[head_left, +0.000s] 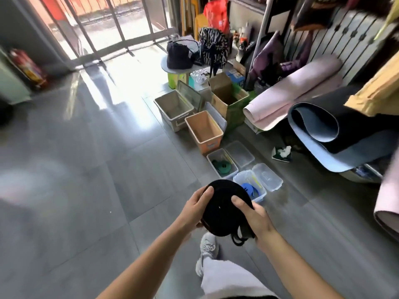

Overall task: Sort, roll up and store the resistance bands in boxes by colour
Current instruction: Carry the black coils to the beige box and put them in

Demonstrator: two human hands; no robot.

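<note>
A person stood on a grey tiled floor (86, 169) holding a coiled black resistance band (222, 212) at waist height with both hands. The left hand (195, 209) gripped the coil's left edge, thumb pressed on its upper face. The right hand (253, 219) was clamped on the right edge, thumb likewise on top and the other fingers hidden behind the coil. A few loose black loops (237, 240) hung from the lower edge of the coil, above the person's grey shoe (207, 244).

Beyond the hands, a row of boxes ran along the floor. Nearest, partly hidden by the coil, a clear box (258, 198) held a blue band (248, 188). Just behind it, a second clear box (213, 164) held a rolled green band (222, 167). What looked like a clear lid lay to the right of each, one (267, 176) by the blue band's box and one (239, 154) by the green band's. Farther along stood an orange box (210, 145), a pale grey box (173, 104) and an open cardboard box (228, 98). To the right lay a rolled pink mat (291, 91) and a loosely rolled blue mat (313, 126).
</note>
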